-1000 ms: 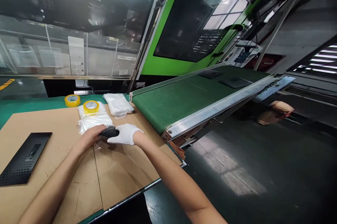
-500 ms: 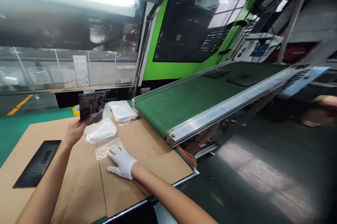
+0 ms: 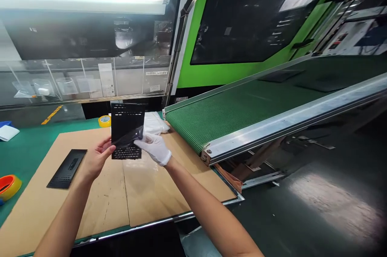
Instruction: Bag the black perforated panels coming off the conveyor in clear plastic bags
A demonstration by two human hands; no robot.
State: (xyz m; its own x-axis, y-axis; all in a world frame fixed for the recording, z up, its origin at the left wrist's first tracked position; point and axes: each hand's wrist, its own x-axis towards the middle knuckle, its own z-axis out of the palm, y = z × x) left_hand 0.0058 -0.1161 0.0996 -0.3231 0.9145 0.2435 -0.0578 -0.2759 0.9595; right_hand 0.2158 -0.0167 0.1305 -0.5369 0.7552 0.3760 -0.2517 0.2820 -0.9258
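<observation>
There it is, a black perforated metal panel (image 3: 127, 126) standing upright in mid-air above the cardboard sheet, a clear plastic bag (image 3: 128, 139) lying across its lower part! The bare left hand (image 3: 96, 158) has the panel's left edge, its fingers (image 3: 105, 144) curled and gripping, while the white-gloved right hand (image 3: 154, 149) takes the lower right side, gloved fingers (image 3: 145, 143) closed on the plastic and the panel together. Neither hand has let go. Just beneath them lies the cardboard sheet (image 3: 99, 204), and on it, out to the left, a second black perforated panel (image 3: 67, 169) rests flat. Right behind the raised panel, partly hidden by it, sits a pile of clear plastic bags (image 3: 155, 124), with a yellow tape roll (image 3: 104, 121) further back on the green work mat (image 3: 27, 156). At the far left edge, an orange tape roll (image 3: 9, 186) sits on that mat. To the right runs a green conveyor belt (image 3: 242, 112) with an aluminium side rail (image 3: 290, 120), and a second black panel-like shape lies on the belt, while a bright green machine (image 3: 229, 75) towers behind it all!
</observation>
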